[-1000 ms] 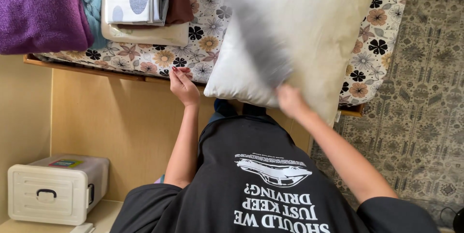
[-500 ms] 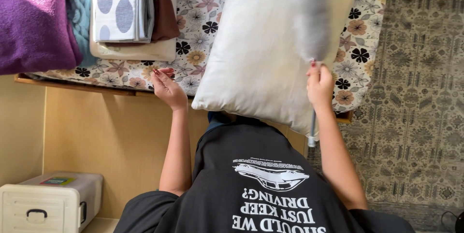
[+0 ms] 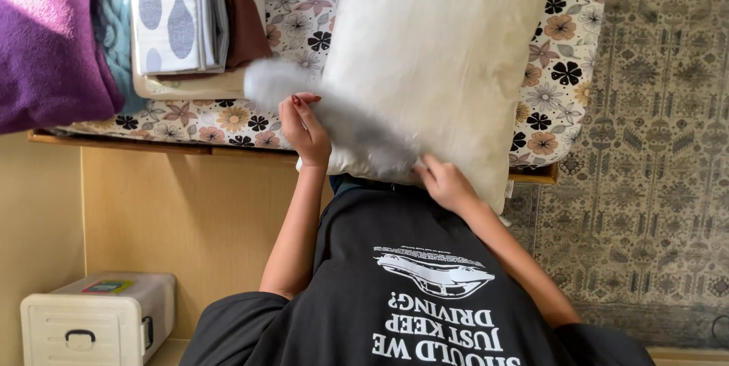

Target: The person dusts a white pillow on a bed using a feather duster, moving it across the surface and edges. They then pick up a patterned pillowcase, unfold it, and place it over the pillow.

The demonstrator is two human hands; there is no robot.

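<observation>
The pillow [image 3: 448,62] lies on the mattress [image 3: 296,1], filling the frame's twelve o'clock. The left hand [image 3: 305,129] sits at its nine o'clock edge, the right hand [image 3: 448,184] at its six o'clock edge, both touching it. A stack of folded cloths [image 3: 190,24] lies at the pillow's nine o'clock, a blanket [image 3: 45,39] beyond it. A case [image 3: 99,320] stands at the frame's seven o'clock, a rug [image 3: 653,146] at three o'clock.

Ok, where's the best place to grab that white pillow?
Probably its near bottom edge, from the person's side: the pillow lies flat on the floral sheet with that edge hanging past the bed's side, so fingers can close around it. The left hand sits at its lower left corner.
</observation>
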